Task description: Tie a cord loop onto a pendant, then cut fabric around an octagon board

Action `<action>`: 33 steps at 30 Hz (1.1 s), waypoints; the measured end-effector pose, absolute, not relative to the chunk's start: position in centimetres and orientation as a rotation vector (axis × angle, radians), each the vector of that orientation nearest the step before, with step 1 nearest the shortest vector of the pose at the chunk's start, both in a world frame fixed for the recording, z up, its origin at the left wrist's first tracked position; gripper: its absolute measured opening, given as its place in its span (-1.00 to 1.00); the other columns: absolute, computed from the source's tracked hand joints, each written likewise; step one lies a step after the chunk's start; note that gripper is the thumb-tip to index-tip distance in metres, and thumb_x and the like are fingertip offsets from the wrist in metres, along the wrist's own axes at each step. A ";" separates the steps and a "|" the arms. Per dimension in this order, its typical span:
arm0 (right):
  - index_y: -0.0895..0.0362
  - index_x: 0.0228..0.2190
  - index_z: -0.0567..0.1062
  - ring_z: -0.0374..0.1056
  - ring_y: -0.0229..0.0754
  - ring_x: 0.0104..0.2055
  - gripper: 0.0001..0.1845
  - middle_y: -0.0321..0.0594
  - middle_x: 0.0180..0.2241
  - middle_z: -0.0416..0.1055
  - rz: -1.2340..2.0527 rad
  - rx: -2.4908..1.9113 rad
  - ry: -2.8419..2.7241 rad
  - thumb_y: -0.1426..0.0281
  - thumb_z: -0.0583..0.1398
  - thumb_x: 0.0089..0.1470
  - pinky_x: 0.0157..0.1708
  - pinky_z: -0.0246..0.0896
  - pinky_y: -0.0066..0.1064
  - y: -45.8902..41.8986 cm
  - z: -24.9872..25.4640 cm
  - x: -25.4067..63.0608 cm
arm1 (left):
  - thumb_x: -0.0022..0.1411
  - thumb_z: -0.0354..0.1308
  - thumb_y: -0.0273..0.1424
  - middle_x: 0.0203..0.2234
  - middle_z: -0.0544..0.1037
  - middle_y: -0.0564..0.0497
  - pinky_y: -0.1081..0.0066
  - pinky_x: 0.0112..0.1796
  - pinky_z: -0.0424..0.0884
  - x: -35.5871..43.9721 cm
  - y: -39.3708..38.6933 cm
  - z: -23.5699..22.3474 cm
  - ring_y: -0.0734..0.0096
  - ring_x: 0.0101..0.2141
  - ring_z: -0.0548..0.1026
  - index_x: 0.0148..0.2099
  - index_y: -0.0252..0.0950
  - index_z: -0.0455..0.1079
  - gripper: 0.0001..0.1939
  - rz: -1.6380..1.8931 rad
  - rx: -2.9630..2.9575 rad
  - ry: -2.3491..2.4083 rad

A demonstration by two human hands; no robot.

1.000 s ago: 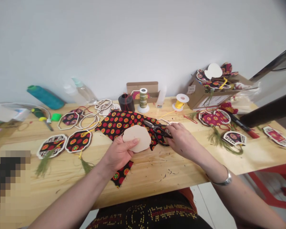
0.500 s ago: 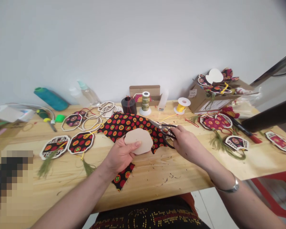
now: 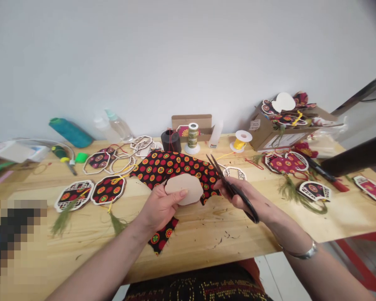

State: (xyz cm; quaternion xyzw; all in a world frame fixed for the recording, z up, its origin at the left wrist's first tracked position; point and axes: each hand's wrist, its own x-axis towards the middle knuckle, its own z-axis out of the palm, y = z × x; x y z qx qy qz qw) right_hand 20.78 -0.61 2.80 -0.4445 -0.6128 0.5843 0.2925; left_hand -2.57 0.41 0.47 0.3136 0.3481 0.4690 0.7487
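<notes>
In the head view my left hand [image 3: 163, 205] pinches a pale, scalloped flat piece [image 3: 184, 188], its thumb lying across the front. To the right, my right hand [image 3: 242, 194] is closed around black-handled scissors [image 3: 230, 184]. Their blades point up and away from me, slightly apart, with nothing seen between them. Beneath and behind both hands spreads a black cloth [image 3: 169, 163] printed with red and yellow flowers. A strip of the same cloth [image 3: 163, 236] lies below my left wrist. A white lattice frame [image 3: 236, 172] sits just behind my right hand.
Tasselled fabric ornaments [image 3: 108, 190] lie at the left, more ornaments [image 3: 315, 190] at the right. Along the wall stand a black thread spool [image 3: 171, 141], a yellow spool [image 3: 240, 142] and a full cardboard box [image 3: 266, 133]. A black post [image 3: 357, 156] crosses the right side.
My right hand has turned the scissors upward and shifted its grip, so the handles now point toward me. The left hand keeps hold of the pale piece. The view has shifted slightly.
</notes>
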 end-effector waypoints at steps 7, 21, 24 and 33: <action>0.14 -0.42 0.30 -0.04 -0.29 -0.46 -0.42 -0.35 -0.49 0.11 1.499 -1.284 -1.837 -0.12 0.23 -0.16 -0.49 -0.09 -0.40 -1.2 2.9 19.6 | -0.01 0.37 -0.46 -0.37 0.67 -0.07 0.32 -0.21 0.56 -2.7 0.2 0.6 0.26 -0.33 0.62 -0.24 -0.30 0.60 -0.80 1.002 0.714 0.727; 0.13 -0.59 0.25 -0.04 -0.33 -0.51 -0.74 -0.41 -0.59 0.08 1.562 -1.218 -1.807 0.31 0.24 -0.11 -0.53 -0.14 -0.42 -0.9 3.2 19.1 | 0.01 0.36 -0.48 -0.36 0.67 -0.04 0.38 -0.23 0.55 -2.7 0.4 0.3 0.33 -0.34 0.62 -0.22 -0.29 0.59 -0.79 0.986 0.734 0.700; 0.12 -0.60 0.24 -0.06 -0.34 -0.52 -0.73 -0.42 -0.60 0.04 1.628 -1.207 -1.748 0.28 0.22 -0.10 -0.55 -0.18 -0.41 -1.0 3.4 19.1 | 0.01 0.36 -0.47 -0.37 0.67 -0.05 0.36 -0.23 0.55 -2.8 0.3 0.2 0.32 -0.34 0.62 -0.23 -0.30 0.59 -0.80 0.977 0.739 0.705; 0.14 -0.63 0.25 -0.06 -0.37 -0.56 -0.73 -0.44 -0.64 0.02 1.669 -1.271 -1.734 0.29 0.21 -0.08 -0.56 -0.19 -0.42 -1.1 3.3 19.7 | 0.01 0.36 -0.46 -0.35 0.67 -0.07 0.30 -0.17 0.54 -3.0 0.3 0.2 0.28 -0.30 0.62 -0.23 -0.29 0.60 -0.80 0.944 0.759 0.696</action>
